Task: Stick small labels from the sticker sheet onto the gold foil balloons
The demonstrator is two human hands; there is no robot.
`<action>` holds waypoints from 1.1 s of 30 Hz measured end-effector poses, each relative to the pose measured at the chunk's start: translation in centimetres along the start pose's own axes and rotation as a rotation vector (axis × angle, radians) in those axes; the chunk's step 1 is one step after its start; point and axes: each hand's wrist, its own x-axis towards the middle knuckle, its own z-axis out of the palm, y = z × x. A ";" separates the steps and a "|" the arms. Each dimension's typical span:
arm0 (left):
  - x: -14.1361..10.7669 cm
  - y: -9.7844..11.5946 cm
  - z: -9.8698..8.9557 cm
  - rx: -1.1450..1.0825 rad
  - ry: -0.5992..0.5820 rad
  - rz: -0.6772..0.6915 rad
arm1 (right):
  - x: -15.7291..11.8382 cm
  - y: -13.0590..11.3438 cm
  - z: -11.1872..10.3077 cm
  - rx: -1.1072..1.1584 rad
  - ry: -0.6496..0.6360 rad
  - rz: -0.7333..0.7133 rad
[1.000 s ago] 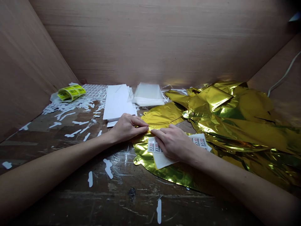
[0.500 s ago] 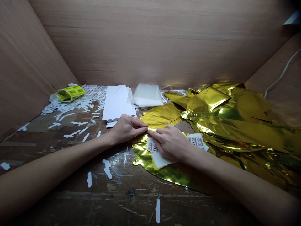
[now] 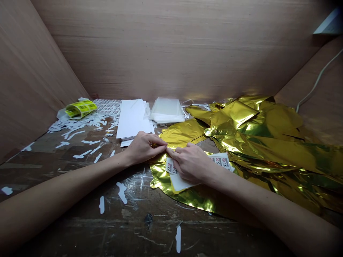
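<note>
My left hand [image 3: 147,146] pinches thumb and forefinger together on a flat gold foil balloon [image 3: 184,131], and a bit of gold shows inside the curl of its fingers. Against those fingertips rests the forefinger of my right hand [image 3: 193,162]. The other right fingers are curled over a sheet of warning and CE stickers [image 3: 220,161], partly covered by that hand. White backing paper [image 3: 182,182] with a yellow edge sticks out below the palm, over more gold foil. Whatever lies between the meeting fingertips is too small to make out.
Crumpled gold foil balloons [image 3: 257,125] pile up on the right. White cards [image 3: 135,119] and clear plastic sleeves [image 3: 168,110] are stacked at the back. A yellow label roll [image 3: 81,108] lies among white scraps [image 3: 72,123] at left. Wooden panels [image 3: 166,50] enclose the table.
Both hands stay together at nearly the same spot on the foil. The right hand has shifted slightly left with the sticker sheet; the camera view has tilted a little.
</note>
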 end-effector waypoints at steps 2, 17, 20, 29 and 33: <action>0.0 0.0 -0.1 -0.052 0.014 -0.023 | -0.2 0.1 0.2 0.041 0.017 0.035; 0.1 0.1 -0.2 -0.087 -0.036 -0.053 | -0.6 0.4 1.1 0.123 0.138 0.015; 0.1 0.2 -0.2 -0.071 -0.034 -0.052 | -0.5 0.1 0.9 0.087 0.106 0.014; 0.2 0.2 -0.2 -0.025 -0.034 -0.059 | 0.2 -0.6 -0.2 0.002 0.009 0.062; 0.4 0.3 -0.1 0.069 -0.017 -0.005 | 0.3 -0.8 -0.3 -0.014 -0.036 0.078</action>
